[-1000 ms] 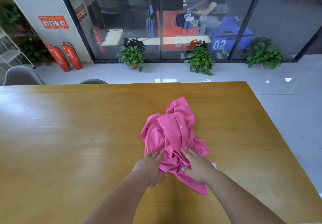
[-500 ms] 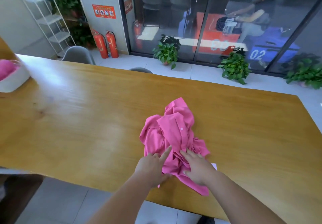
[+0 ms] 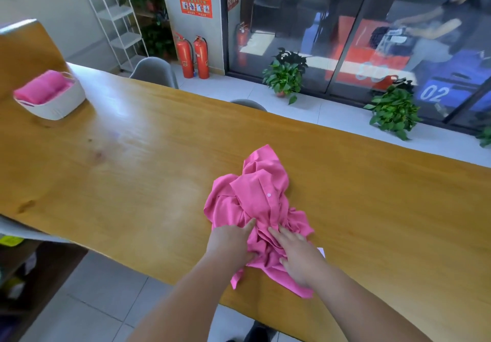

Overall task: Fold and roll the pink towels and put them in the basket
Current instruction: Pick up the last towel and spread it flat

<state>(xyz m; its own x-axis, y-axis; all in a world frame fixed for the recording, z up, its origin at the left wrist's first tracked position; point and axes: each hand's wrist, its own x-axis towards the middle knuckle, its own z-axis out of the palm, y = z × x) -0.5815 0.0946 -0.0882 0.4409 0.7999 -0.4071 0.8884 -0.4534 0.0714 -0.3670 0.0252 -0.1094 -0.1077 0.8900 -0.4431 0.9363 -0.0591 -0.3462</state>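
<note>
**One cloth left in a heap, some rolls already in the basket**

The white basket [image 3: 57, 107] stands at the far left end of the table [image 3: 132, 169], and at least one pink roll [image 3: 43, 89] already lies in it, so part of the job looks done. How many rolls it holds cannot be made out.

The pink cloth [image 3: 255, 198] now in hand lies crumpled near the table's near edge, well apart from the basket. It shows a button and a stitched strip. It is neither spread flat, folded nor rolled, so all of those steps, and the carry to the basket, are left for this piece.

The left hand [image 3: 229, 243] rests on the heap's left side with its forefinger straight on the cloth. Whether its other fingers grip a fold cannot be told. The right hand [image 3: 299, 256] lies flat on the heap's near side, fingers spread and straight, pressing and not gripping.
</note>
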